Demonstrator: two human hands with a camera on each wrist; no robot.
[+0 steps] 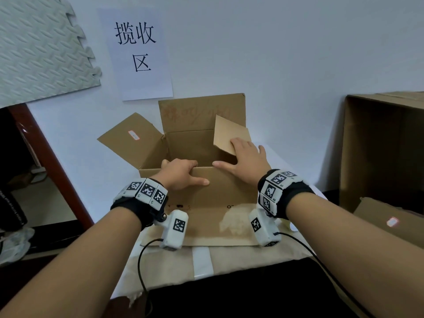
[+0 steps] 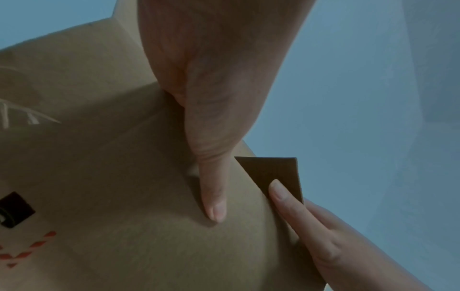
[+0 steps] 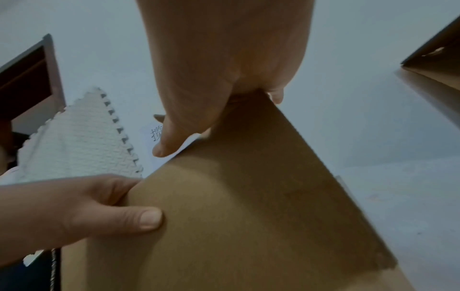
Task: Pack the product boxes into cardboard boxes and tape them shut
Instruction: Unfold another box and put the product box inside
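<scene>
Two cardboard boxes show. One open box (image 1: 202, 191) sits on the desk (image 1: 229, 253) with four flaps spread; a larger second box (image 1: 378, 152) at the right is cut off by the frame edge. The left hand (image 1: 181, 173) grips the open box's near wall, fingers hidden inside, thumb outside. The right hand (image 1: 245, 157) holds the right flap (image 1: 229, 131), fingers curled over its edge. One paper sign (image 1: 137, 51) hangs on the wall. The open box's floor is hidden from view
</scene>
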